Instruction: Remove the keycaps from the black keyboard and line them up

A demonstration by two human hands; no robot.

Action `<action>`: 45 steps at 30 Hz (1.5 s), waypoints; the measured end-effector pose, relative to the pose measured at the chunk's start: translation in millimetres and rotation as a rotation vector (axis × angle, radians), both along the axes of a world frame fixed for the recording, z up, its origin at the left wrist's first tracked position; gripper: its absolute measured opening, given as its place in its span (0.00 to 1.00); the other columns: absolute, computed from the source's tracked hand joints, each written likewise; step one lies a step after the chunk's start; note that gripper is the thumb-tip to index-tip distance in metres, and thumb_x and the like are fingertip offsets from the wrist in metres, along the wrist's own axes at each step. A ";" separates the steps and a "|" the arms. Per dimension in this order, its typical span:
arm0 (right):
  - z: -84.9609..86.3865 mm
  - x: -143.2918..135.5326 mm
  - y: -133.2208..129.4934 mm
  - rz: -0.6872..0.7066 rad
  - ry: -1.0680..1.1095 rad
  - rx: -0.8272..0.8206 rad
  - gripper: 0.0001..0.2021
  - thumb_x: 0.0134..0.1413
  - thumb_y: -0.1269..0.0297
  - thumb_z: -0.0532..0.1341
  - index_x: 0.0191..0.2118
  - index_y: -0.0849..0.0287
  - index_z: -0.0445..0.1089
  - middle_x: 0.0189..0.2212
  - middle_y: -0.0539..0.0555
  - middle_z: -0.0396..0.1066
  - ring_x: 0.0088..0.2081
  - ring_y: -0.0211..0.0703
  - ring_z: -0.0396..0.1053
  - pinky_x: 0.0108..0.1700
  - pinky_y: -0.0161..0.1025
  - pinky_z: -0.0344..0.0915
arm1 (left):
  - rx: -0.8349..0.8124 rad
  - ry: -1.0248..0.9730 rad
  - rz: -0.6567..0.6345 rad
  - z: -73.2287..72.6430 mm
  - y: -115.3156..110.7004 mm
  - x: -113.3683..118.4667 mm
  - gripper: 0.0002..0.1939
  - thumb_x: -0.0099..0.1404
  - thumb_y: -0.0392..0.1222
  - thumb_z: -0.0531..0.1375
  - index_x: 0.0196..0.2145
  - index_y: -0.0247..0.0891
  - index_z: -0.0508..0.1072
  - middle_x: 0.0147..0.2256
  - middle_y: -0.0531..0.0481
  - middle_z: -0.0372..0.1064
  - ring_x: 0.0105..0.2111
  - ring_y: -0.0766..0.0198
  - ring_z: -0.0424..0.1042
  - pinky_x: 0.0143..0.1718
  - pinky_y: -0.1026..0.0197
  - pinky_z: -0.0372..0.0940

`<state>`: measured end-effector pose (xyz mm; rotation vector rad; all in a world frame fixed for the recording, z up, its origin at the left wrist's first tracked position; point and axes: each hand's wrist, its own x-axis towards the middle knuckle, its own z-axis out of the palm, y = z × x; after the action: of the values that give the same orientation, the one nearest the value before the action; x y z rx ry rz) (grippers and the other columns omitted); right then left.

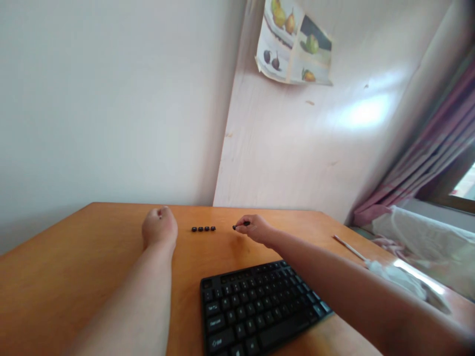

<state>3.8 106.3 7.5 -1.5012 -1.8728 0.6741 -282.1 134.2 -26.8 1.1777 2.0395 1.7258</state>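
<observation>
My left hand [159,227] is closed in a fist above the left part of the wooden table; a small dark spot shows between its fingers, but I cannot make out what it holds. Several small black keycaps [204,229] lie in a short row just right of that fist. To the right of the row, my right hand [254,229] pinches a small black keycap [234,227] between thumb and fingertip, low over the tabletop. Another dark bit [247,223] shows against its curled fingers. Below my right forearm lies a black keyboard [256,301], partly covered by the arm.
The wooden table [92,247] reaches back to a pale wall [111,99] and a white board. A sheet of fruit pictures [293,44] hangs above. A thin white stick [349,247] and crumpled clear plastic [397,279] lie at the right, near a pink curtain [408,163].
</observation>
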 end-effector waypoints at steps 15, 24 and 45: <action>-10.4 -39.3 29.3 0.062 -0.106 0.013 0.04 0.47 0.68 0.65 0.31 0.61 0.75 0.22 0.48 0.68 0.22 0.31 0.58 0.24 0.30 0.53 | -0.089 0.093 0.032 3.0 -2.8 3.1 0.16 0.62 0.49 0.50 0.31 0.39 0.73 0.28 0.39 0.72 0.30 0.48 0.71 0.30 0.54 0.61; -15.9 -41.2 31.9 0.088 -0.170 0.021 0.05 0.48 0.69 0.65 0.34 0.60 0.75 0.23 0.48 0.69 0.23 0.32 0.61 0.25 0.30 0.55 | -0.099 0.094 0.010 2.8 -2.8 4.8 0.16 0.61 0.49 0.51 0.32 0.39 0.74 0.30 0.37 0.73 0.31 0.46 0.72 0.30 0.51 0.62; -21.8 -38.9 37.3 0.096 -0.150 0.028 0.07 0.47 0.68 0.65 0.36 0.59 0.76 0.24 0.48 0.70 0.23 0.32 0.61 0.25 0.31 0.55 | -0.144 0.116 -0.011 9.6 -9.2 7.5 0.15 0.62 0.47 0.50 0.35 0.40 0.74 0.33 0.36 0.74 0.34 0.44 0.73 0.30 0.51 0.62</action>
<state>-35.1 143.6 -14.3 -1.4876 -2.0694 0.5903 -274.6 125.0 -17.3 1.2672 2.1782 1.5093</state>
